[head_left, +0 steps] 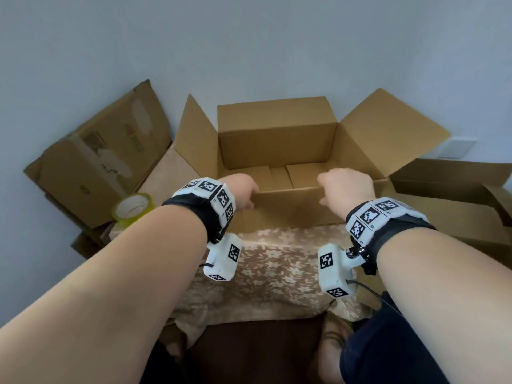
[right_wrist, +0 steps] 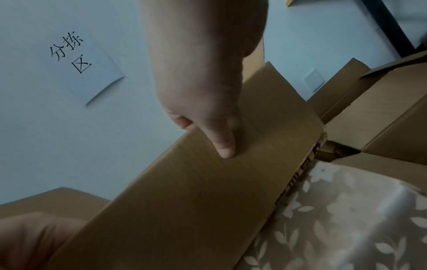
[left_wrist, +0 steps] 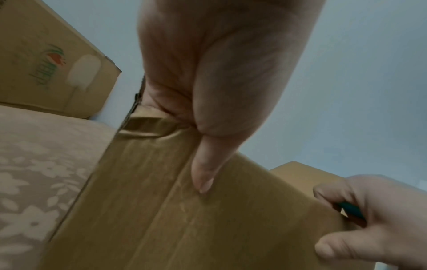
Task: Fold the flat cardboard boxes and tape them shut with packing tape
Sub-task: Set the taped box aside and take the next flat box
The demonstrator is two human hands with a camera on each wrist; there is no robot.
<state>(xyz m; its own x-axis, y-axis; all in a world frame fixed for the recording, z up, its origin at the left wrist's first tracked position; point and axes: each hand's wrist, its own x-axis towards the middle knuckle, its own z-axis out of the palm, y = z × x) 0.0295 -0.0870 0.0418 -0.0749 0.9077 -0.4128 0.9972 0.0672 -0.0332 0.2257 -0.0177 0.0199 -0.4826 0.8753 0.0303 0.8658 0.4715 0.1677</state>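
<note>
On floral cloth (head_left: 279, 275): brown box (head_left: 277, 139) open-topped, flaps splayed, both hands gripping near flap.

Counts: 1 open cardboard box (head_left: 277, 139) standing on the table, 4 top flaps visible on it. 1 flattened printed carton (head_left: 97, 159) leaning at the wall, left. Cardboard pieces (head_left: 448, 187) stacked on the right, at least 2, exact number unclear. 1 roll of packing tape (head_left: 132, 209). 1 floral tablecloth (head_left: 277, 270). 2 hands: left hand (head_left: 241, 191), right hand (head_left: 346, 187). 2 wrist camera units. 1 paper sign (right_wrist: 76, 62) on the wall. 1 wall switch plate (head_left: 457, 148).
</note>
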